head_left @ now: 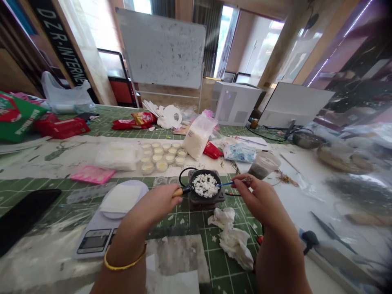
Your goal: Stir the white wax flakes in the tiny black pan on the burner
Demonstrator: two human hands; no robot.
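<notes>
Small black pan point(217, 177), holding white pieces point(204, 185), sits on a compact stove point(202, 203) well short of the surface's point(214, 255) far edge, just right of the left grip point(161, 200), which is wrapped around its handle point(186, 189), while the right grip point(257, 197) pinches a blue stick point(226, 183) reaching into the pieces.

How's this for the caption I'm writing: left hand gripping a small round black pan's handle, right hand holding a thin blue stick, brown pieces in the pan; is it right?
Not quite: the head view shows white pieces in the small round black pan, not brown; the rest is right.
</notes>
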